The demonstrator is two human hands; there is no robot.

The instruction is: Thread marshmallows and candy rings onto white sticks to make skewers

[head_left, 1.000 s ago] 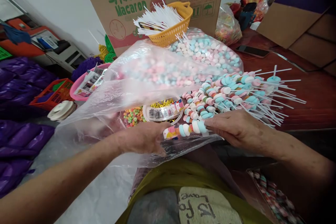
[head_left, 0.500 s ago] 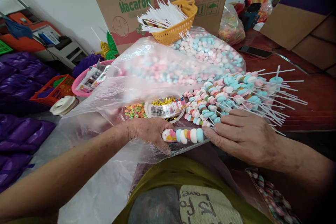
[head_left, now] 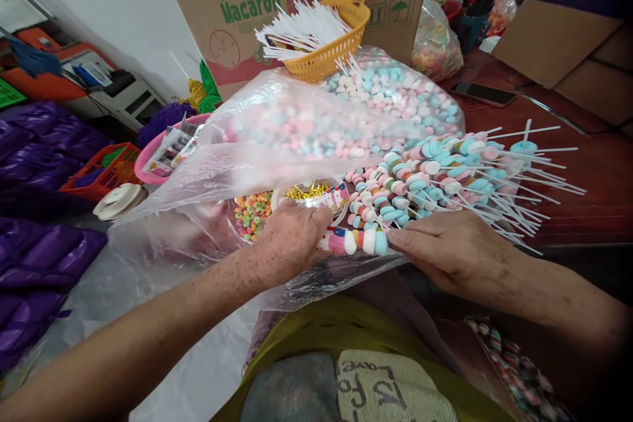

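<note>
A marshmallow skewer (head_left: 366, 241) in white, blue and pink lies crosswise between my hands over the clear plastic sheet. My left hand (head_left: 291, 237) is closed around its left end, where a printed piece shows beside the fingers. At the other end, just past the blue marshmallow, my right hand (head_left: 445, 247) pinches the stick, which is mostly hidden by the fingers. Right behind my left hand is a round tub (head_left: 341, 208) with gold ties and printed labels. Small ring-shaped candies (head_left: 253, 211) lie to its left. Many finished skewers (head_left: 435, 178) are heaped behind my right hand.
A large bag of marshmallows (head_left: 395, 95) fills the middle. On it rests a yellow basket (head_left: 326, 59) of white sticks, before a cardboard box (head_left: 237, 39). A phone (head_left: 482, 93) lies at right. Left are a pink basin (head_left: 143, 168) and an orange basket (head_left: 106, 175).
My left hand has moved up and curled its fingers over the skewer's left end, covering more of it. The skewer has risen slightly. My right hand stays at the stick.
</note>
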